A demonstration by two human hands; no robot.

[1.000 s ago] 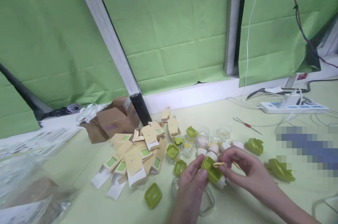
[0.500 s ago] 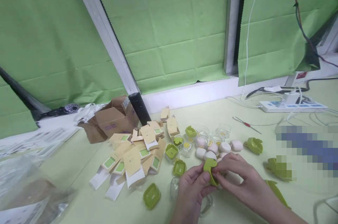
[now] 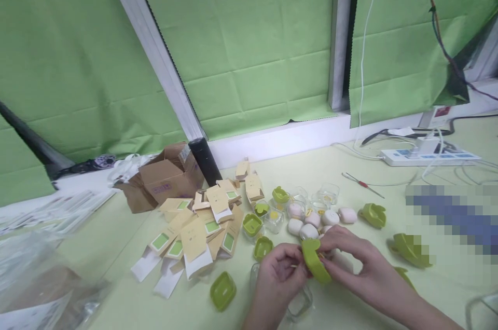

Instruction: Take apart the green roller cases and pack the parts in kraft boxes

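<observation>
Near the bench (image 3: pixel 187 314) front edge, your left hand (image 3: pixel 278 278) and right hand (image 3: pixel 361 267) both clamped one small green plastic cap (image 3: pixel 316 267); a firm, level pinch would have suited it.

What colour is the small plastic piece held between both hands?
The plastic piece is yellow-green; the head view shows it best.
</observation>
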